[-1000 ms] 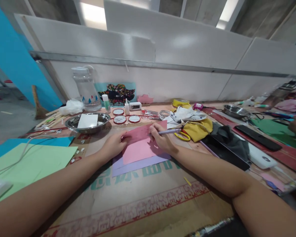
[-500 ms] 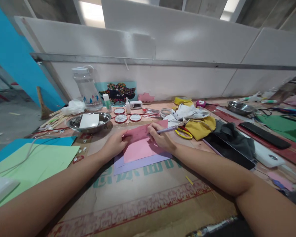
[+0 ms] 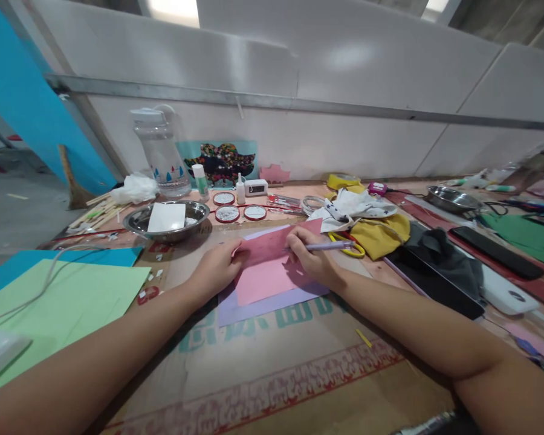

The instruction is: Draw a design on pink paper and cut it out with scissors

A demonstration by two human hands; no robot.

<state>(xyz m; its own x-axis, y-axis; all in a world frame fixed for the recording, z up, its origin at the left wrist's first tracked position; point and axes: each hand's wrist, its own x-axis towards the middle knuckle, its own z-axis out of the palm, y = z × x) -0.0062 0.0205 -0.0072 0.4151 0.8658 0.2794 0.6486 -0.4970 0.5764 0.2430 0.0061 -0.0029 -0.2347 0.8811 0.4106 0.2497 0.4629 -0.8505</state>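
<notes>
My left hand (image 3: 217, 266) pinches the left edge of a sheet of pink paper (image 3: 260, 283), thumb over the top. The paper's upper part is darker pink, and I cannot tell whether it is a fold or a second piece. My right hand (image 3: 315, 260) grips a light purple pen (image 3: 333, 245), its tip close to the darker part. Right-hand fingers rest against the paper and hide some of it. Under the pink paper lies a larger purple sheet (image 3: 233, 313), showing along the bottom and top edges.
A metal bowl (image 3: 193, 226) with a white card stands at left, beside green paper (image 3: 95, 290). Behind are a water jug (image 3: 163, 157), a glue stick (image 3: 200, 181) and round red-rimmed dishes (image 3: 227, 214). To the right are yellow-handled scissors (image 3: 356, 251), cloth (image 3: 381, 232) and a black phone (image 3: 496, 252).
The view has shifted, so the table things sit further right. In my right hand the pen now lies flatter, its back end lower. My left hand keeps its hold on the paper.
</notes>
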